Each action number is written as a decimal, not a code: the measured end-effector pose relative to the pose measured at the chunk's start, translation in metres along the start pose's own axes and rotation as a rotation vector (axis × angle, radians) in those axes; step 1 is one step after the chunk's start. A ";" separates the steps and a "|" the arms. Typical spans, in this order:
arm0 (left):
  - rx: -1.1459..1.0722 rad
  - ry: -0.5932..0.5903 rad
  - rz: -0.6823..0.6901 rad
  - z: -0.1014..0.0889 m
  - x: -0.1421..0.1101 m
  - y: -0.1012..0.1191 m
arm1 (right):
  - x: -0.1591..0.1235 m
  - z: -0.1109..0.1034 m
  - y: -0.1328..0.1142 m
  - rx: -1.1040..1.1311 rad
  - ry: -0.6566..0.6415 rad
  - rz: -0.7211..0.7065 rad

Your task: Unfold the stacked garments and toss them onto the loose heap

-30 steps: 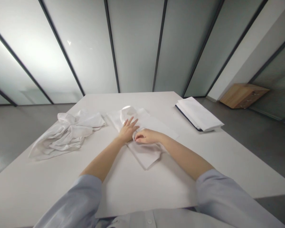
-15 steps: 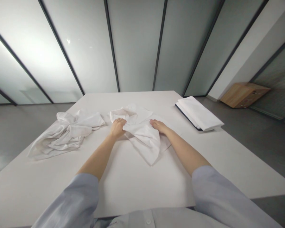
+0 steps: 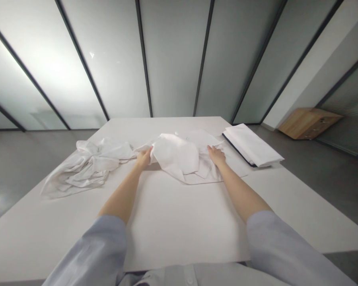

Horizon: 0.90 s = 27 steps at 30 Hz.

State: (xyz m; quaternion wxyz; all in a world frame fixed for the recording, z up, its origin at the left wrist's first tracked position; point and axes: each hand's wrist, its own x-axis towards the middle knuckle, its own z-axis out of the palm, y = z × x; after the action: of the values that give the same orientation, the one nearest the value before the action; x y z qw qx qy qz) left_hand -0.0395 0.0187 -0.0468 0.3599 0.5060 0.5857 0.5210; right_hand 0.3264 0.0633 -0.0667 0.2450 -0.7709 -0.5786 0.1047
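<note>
A rumpled white cloth (image 3: 179, 153) lies across the middle of the table, its near edge running fairly straight toward the right. At its left end, my left hand (image 3: 144, 156) is closed on the fabric and lifts that side a little. My right hand (image 3: 217, 155) is on the cloth's right part, with its fingers bent onto a fold; the fingertips are partly lost in the white material. To the left lies a second crumpled white cloth (image 3: 91, 167), close to my left hand.
A folded white stack (image 3: 253, 145) with a dark layer under it rests at the table's right edge. The white table (image 3: 185, 222) ends before a frosted glass partition (image 3: 173, 59). A wooden cabinet (image 3: 310, 122) stands on the floor at the right.
My hands have moved apart, the right one to the right. The middle cloth has spread sideways, and its corner that pointed toward me has drawn back into a straighter edge.
</note>
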 end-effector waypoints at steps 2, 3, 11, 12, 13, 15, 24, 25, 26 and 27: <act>0.413 -0.158 0.119 0.014 -0.014 0.005 | -0.005 0.005 -0.012 0.031 -0.070 -0.117; 0.592 -0.212 0.211 0.022 -0.022 0.008 | -0.009 0.008 -0.019 0.046 -0.108 -0.211; 1.021 -0.395 0.660 0.053 -0.054 0.028 | -0.060 0.017 -0.065 0.401 -0.648 -0.875; 1.030 -0.448 0.642 0.053 -0.053 0.028 | -0.064 0.016 -0.067 0.454 -0.707 -0.881; 1.032 -0.496 0.622 0.052 -0.052 0.028 | -0.066 0.014 -0.069 0.496 -0.763 -0.873; 1.029 -0.568 0.582 0.050 -0.050 0.029 | -0.066 0.009 -0.069 0.555 -0.845 -0.805; 1.092 -0.547 0.423 0.063 -0.048 0.032 | -0.012 -0.016 -0.026 1.037 0.178 -0.167; 1.082 -0.534 0.412 0.063 -0.049 0.033 | -0.009 -0.015 -0.017 0.999 0.246 -0.112; 1.075 -0.513 0.406 0.063 -0.050 0.034 | -0.007 -0.012 -0.009 0.963 0.275 -0.069; 1.071 -0.481 0.405 0.061 -0.051 0.037 | -0.006 -0.010 -0.002 0.938 0.291 -0.033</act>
State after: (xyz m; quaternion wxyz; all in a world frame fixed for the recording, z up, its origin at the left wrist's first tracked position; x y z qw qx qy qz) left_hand 0.0383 -0.0172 -0.0281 0.0721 0.8206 0.5606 0.0841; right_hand 0.3271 0.0556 -0.0581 0.6458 -0.5746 -0.4410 0.2414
